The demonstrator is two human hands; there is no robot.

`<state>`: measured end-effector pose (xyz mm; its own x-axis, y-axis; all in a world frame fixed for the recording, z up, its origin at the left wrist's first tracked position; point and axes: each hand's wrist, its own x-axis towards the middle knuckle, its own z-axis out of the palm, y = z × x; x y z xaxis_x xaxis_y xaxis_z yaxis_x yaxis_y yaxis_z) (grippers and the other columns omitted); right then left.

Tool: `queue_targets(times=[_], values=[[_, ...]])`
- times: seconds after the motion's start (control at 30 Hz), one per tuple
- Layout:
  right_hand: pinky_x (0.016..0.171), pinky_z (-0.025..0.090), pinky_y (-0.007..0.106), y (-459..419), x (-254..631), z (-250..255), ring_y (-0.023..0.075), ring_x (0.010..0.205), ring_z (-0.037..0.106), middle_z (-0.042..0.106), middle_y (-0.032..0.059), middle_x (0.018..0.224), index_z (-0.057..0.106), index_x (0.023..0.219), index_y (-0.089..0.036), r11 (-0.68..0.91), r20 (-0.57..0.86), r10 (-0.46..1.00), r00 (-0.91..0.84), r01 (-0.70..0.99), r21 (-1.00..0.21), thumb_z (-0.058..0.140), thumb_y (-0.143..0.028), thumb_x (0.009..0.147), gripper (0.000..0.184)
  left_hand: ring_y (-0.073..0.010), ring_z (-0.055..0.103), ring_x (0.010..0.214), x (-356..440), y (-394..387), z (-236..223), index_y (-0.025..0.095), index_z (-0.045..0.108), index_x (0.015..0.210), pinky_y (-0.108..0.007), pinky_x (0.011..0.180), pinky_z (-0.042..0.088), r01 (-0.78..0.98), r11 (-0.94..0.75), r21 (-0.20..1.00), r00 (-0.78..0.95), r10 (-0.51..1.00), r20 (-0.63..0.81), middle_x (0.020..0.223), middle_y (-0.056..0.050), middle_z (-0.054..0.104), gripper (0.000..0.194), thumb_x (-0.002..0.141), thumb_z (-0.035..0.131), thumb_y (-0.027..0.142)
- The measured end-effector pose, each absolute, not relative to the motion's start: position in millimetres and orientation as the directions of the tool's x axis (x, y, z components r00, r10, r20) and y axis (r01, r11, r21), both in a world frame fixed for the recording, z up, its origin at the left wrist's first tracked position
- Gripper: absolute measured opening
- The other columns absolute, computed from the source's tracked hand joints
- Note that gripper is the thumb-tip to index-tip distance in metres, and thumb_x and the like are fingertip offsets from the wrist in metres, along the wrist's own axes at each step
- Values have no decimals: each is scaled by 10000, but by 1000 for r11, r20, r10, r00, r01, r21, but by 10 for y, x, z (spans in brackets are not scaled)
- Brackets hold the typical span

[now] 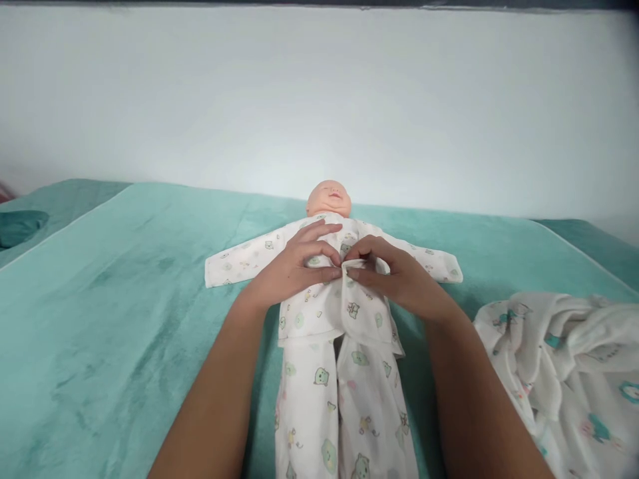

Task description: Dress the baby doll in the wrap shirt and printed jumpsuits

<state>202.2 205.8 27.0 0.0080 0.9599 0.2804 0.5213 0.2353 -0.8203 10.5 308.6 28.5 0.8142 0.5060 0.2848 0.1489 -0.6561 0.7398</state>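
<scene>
A baby doll [329,198] lies on its back, dressed in a white printed jacket [309,319] and matching trousers [312,406]. Both sleeves spread out to the sides. At the middle of the chest, my left hand [304,259] pinches the jacket near its front edge with thumb and forefinger, other fingers stretched over the cloth. Facing it, my right hand [389,269] is closed on the edge of the jacket's right front flap, which lifts slightly. Any fastener between the fingertips is too small or hidden to make out.
A teal plush cover [124,319] lies under the doll. On the right is a crumpled white printed cloth [564,372], close to my right forearm. A pale wall [319,100] rises behind the doll's head.
</scene>
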Motion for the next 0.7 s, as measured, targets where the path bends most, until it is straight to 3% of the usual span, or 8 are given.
queue_targets(times=[0.27,0.4,0.53,0.6,0.7], values=[[649,411,294,2057,2001,218,146,724,491,594,-9,834,622,788,-227,121,201,972,120,474,-872,681,-304,812,100,-268,284,1497,130,3088,281,259,683,832,-512,1226,254,162,-654,739,803,523,287,1532,16,456,102,876,645,343],[644,407,294,2080,2023,172,143,720,495,583,-8,837,624,796,-230,204,261,960,102,384,-900,698,-309,815,110,-263,299,1490,139,3088,282,254,663,818,-498,1221,264,155,-650,744,798,526,294,1523,14,467,102,877,639,334],[716,435,329,2094,2086,144,177,817,535,587,13,896,646,778,-244,332,333,942,-44,260,-907,725,-367,814,151,-270,325,1475,148,3070,277,238,621,766,-501,1217,264,139,-630,764,772,553,315,1492,-4,503,139,870,632,330],[741,439,345,2106,2081,136,181,819,532,585,21,903,630,732,-238,349,343,937,-66,240,-906,695,-406,844,213,-273,385,1440,154,3057,272,228,579,742,-493,1189,319,107,-570,815,733,599,323,1468,-19,531,171,874,613,331],[713,423,339,2144,2008,113,164,735,489,534,15,779,496,599,-210,348,373,924,87,215,-912,612,-465,900,411,-261,519,1323,184,3035,255,218,508,726,-456,1092,438,63,-440,896,638,708,303,1435,-30,563,211,905,548,323]])
